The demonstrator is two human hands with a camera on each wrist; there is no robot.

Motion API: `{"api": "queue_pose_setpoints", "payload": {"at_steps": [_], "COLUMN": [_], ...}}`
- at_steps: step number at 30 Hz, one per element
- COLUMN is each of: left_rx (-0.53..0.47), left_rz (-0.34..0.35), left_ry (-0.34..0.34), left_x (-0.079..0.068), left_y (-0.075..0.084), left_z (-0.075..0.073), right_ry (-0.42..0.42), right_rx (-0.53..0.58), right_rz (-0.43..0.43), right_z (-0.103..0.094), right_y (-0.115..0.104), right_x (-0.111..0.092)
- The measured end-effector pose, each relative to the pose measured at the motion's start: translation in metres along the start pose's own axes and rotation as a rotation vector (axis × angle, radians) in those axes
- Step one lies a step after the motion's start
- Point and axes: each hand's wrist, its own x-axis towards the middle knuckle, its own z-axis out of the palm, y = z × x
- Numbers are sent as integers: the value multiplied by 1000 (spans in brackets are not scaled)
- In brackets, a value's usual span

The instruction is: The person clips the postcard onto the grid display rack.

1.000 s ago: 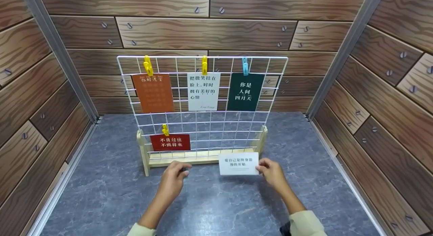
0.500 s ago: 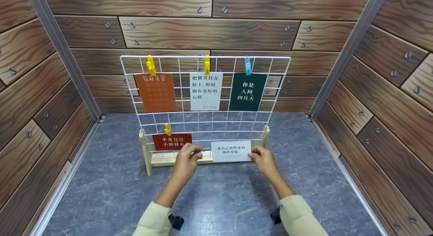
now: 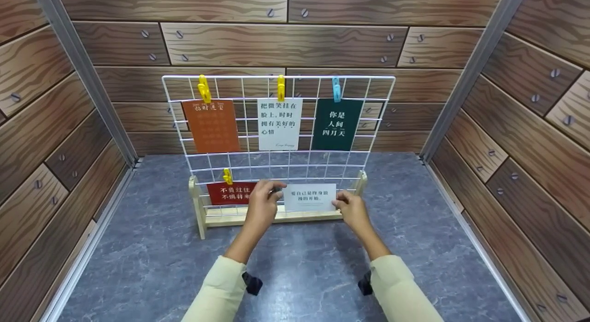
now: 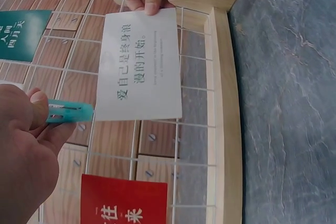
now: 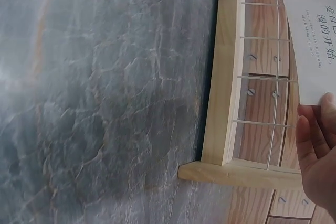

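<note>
My right hand [image 3: 353, 209] pinches the right edge of a white card [image 3: 309, 197] with printed characters, held up before the lower part of a white wire grid [image 3: 289, 159]. In the left wrist view, my left hand [image 4: 26, 150] grips a teal clip [image 4: 71, 112] between thumb and fingers, its tip at the card's upper left corner. From the head view the clip is mostly hidden by the hand. A red card [image 3: 228, 193] hangs from a yellow clip [image 3: 227, 176] just left of my left hand, which partly covers it.
Along the grid's top hang an orange card [image 3: 213, 128], a white card [image 3: 279, 136] and a dark green card [image 3: 338, 140], on two yellow clips and a blue clip [image 3: 336, 89]. A wooden stand [image 3: 239, 219] holds the grid on the grey marbled surface [image 3: 304, 266]. Wood-patterned walls [image 3: 286, 45] enclose it.
Both hands have moved forward to the grid. The white card went up and slightly left with my right hand; my left hand came right, closer to the card.
</note>
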Motion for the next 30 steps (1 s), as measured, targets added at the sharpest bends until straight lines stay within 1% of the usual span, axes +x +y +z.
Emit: {"api": "queue_pose_setpoints", "payload": {"at_steps": [3,6,11,15,22,30], "left_rx": [-14,-24,-32,-41,-48,-39], "left_rz": [4,-7,-25,-26,22,53], "left_ry": [11,10,18,22,31,47], "left_x": [3,5,9,12,16,21], "left_y": [-2,-2,-4,-6,-6,-5], "left_z": [4,7,11,15,20,29], "right_ry": [9,30,58,77,103,129], "right_rx": [10,17,20,10,-12,-30], "right_rz": [-12,-22,7,16,12,-18], "right_z": [3,6,11,15,20,23], "right_y": [0,2,5,7,8,6], "right_x": [5,8,13,16,19,17]}}
